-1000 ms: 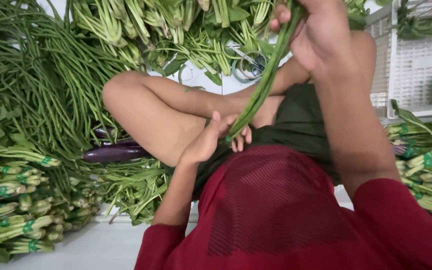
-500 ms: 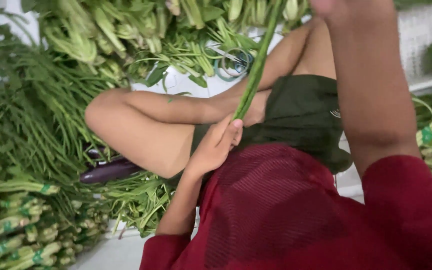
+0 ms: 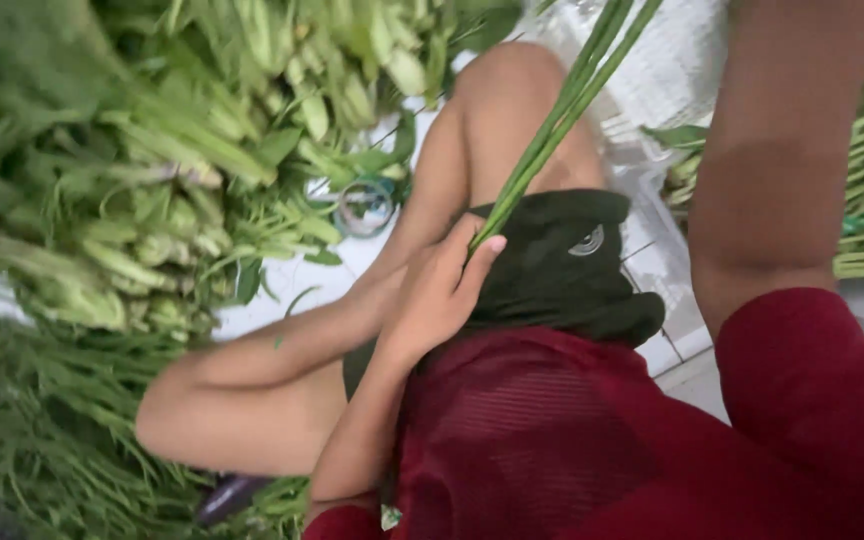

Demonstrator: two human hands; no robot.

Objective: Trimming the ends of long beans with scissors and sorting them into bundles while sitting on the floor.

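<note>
Right hand risen out of view; left hand [image 3: 439, 290] grips bean bundle [image 3: 552, 125] base.

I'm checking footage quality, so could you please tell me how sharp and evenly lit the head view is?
Head view: soft, even light with no hard shadows or glare; motion blur smears the leafy greens at left; the left hand and green stalks read fairly sharp; the right hand lies beyond the top edge.
</note>
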